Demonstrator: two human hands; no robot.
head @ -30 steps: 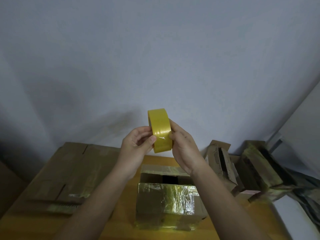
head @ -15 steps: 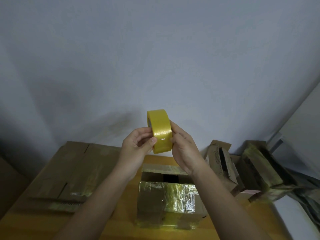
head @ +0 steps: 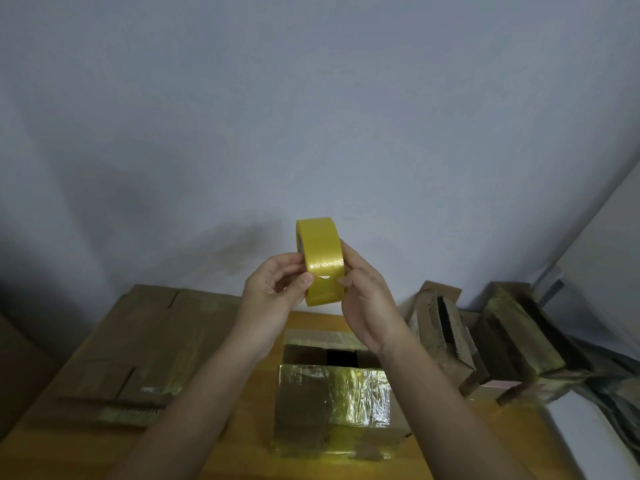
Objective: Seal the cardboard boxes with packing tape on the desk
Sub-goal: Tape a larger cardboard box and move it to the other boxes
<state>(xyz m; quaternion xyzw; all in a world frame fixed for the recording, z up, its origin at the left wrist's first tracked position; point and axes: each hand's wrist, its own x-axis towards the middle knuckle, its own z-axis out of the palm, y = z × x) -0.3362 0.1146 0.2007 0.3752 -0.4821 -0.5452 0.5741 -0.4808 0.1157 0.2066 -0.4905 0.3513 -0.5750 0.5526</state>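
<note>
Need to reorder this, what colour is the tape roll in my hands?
Yellow: the tape roll shows clearly in the head view.

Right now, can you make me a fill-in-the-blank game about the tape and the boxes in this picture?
1. The roll of tape is the colour ____.
2. The tape is held up by ____ hands, the left hand and the right hand.
3. The cardboard box under the hands stands on a wooden ____.
4. The top of that box is ____, with a dark gap showing.

Missing words: yellow; two; desk; open
</note>
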